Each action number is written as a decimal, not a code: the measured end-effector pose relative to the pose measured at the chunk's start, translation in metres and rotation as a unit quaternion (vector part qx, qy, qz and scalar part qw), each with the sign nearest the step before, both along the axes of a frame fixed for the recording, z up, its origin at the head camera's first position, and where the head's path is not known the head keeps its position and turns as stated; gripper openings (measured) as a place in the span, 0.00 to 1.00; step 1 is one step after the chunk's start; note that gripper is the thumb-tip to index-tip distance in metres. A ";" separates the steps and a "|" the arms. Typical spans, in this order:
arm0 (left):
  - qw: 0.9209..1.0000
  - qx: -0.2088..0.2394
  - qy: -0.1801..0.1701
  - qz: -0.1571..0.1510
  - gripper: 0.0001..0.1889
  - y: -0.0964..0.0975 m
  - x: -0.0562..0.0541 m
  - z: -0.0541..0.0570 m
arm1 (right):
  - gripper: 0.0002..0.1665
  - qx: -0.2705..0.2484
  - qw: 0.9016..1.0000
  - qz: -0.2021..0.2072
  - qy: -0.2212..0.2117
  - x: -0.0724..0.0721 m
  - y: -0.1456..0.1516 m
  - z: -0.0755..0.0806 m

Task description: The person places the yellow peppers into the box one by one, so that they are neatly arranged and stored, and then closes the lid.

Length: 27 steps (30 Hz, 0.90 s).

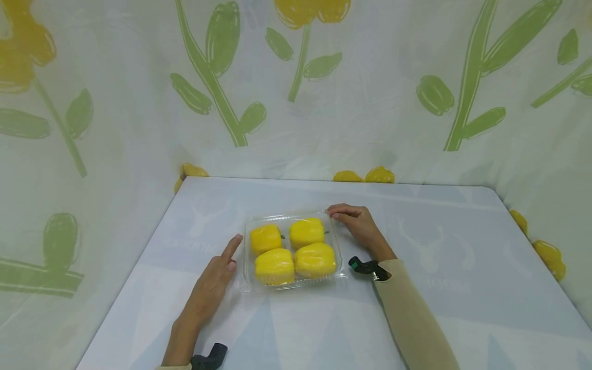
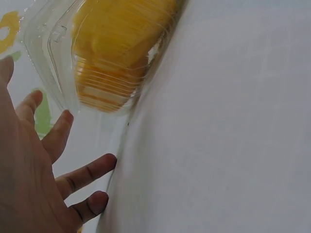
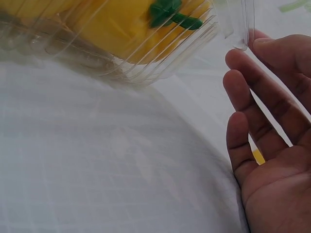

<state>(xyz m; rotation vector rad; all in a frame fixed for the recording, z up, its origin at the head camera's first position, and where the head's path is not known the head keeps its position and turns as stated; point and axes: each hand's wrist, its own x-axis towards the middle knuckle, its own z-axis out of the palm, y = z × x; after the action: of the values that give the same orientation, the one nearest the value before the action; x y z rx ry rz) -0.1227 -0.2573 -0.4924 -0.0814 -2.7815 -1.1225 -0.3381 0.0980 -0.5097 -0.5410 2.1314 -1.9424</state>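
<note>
The left hand lies flat on the worktop with its fingers straight and slightly spread, grasping nothing; its fingertips reach the left edge of a clear plastic clamshell box, just beside the rim and perhaps brushing it. The right hand rests at the box's far right corner, fingers loosely extended and relaxed, the tips at the rim of the lid; from the right wrist view the fingers stand next to the plastic edge without curling round it.

The box sits near the middle of the worktop, between the two hands, its lid closed. Inside are four yellow bell peppers, packed two by two; a green stem shows through the plastic in the right wrist view.

The worktop is covered with a pale cloth. Behind and to the sides hangs a light curtain printed with yellow flowers and green leaves.
</note>
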 end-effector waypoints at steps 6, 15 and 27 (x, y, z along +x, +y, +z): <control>0.999 -0.040 -0.001 0.003 0.33 0.001 -0.004 -0.003 | 0.10 -0.003 1.000 -0.001 0.001 0.002 0.001 0.000; 0.999 -0.039 0.001 -0.004 0.34 -0.001 -0.003 -0.002 | 0.15 -0.013 1.000 0.004 0.009 0.005 -0.002 0.002; 0.999 -0.042 -0.003 -0.007 0.34 0.000 -0.004 -0.004 | 0.21 0.032 0.999 -0.035 -0.024 0.022 -0.001 0.003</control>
<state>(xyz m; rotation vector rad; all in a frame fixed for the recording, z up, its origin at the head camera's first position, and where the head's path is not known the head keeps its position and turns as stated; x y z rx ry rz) -0.1270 -0.2578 -0.4966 -0.1052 -2.8374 -1.0117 -0.3160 0.0968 -0.5066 -0.4093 2.2019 -1.8960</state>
